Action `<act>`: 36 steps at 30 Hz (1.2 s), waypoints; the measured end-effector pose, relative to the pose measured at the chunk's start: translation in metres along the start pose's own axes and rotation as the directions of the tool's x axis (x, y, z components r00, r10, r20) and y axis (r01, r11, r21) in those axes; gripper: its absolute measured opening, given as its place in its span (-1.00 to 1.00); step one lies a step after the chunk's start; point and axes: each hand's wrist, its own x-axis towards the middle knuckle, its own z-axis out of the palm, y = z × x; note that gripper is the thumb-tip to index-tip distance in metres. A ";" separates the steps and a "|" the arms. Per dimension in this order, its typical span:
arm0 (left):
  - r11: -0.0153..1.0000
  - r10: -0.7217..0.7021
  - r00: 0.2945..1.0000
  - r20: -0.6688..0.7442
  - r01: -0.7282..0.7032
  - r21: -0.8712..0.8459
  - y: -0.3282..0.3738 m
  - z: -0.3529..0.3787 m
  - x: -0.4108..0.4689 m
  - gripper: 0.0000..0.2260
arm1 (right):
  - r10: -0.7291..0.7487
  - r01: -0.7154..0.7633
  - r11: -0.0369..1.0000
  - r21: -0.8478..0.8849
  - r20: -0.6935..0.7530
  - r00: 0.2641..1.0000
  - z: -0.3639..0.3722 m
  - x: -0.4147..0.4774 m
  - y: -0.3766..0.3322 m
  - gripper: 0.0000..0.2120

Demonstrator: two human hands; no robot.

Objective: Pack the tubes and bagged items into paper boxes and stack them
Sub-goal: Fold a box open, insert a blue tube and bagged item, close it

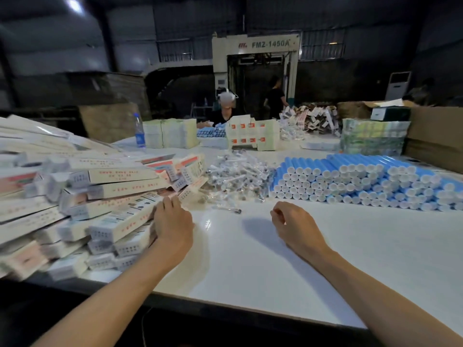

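Note:
A heap of packed paper boxes (105, 194) fills the left side of the white table (325, 246). My left hand (172, 224) rests against the right end of that heap, fingers touching a box end. A stack of blue tubes with white caps (363, 179) lies at the right. Between them sits a pile of small clear bagged items (235, 176), and one stray bag (231, 209) lies nearer me. My right hand (293, 224) hovers above the bare table with loosely curled fingers, holding nothing.
Across the table a person (225, 111) sits working behind flat box stacks (253, 134) and a water bottle (139, 131). Bundled green packs (373, 136) and a cardboard carton (436, 136) stand at the right. A large machine (255, 61) stands behind.

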 end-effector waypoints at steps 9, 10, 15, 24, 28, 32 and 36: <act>0.944 0.085 0.992 -0.096 -0.111 -0.310 0.004 -0.004 0.005 -0.85 | -0.023 0.023 1.000 0.003 -0.034 0.999 -0.006 -0.006 0.001 -0.80; 0.867 0.094 0.986 -0.134 -0.147 -0.476 0.002 -0.007 0.009 -0.84 | -0.023 0.023 1.000 0.006 -0.037 0.999 -0.005 -0.006 0.001 -0.80; 0.335 0.126 0.953 -0.276 -0.303 -0.892 0.011 -0.027 0.033 -0.74 | 0.022 -0.020 0.999 0.041 -0.042 0.999 0.000 -0.003 0.003 -0.80; -0.425 0.051 0.985 -0.164 -0.128 -0.896 0.073 -0.056 0.068 -0.75 | 0.195 -0.170 0.978 0.119 -0.246 0.950 -0.029 0.063 0.021 -0.92; -0.593 0.030 0.986 -0.164 -0.114 -0.797 0.088 -0.042 0.074 -0.80 | 0.290 -0.301 0.954 0.005 -0.276 0.916 -0.051 0.124 0.044 -0.82; -0.681 0.022 0.992 -0.127 -0.078 -0.729 0.091 -0.034 0.075 -0.87 | 0.315 -0.340 0.915 -0.217 -0.142 0.938 -0.049 0.166 0.057 -0.70; -0.731 0.047 0.995 -0.083 -0.022 -0.682 0.090 -0.029 0.080 -0.81 | 0.286 -0.268 0.877 -0.399 -0.016 0.958 -0.023 0.198 0.051 -0.53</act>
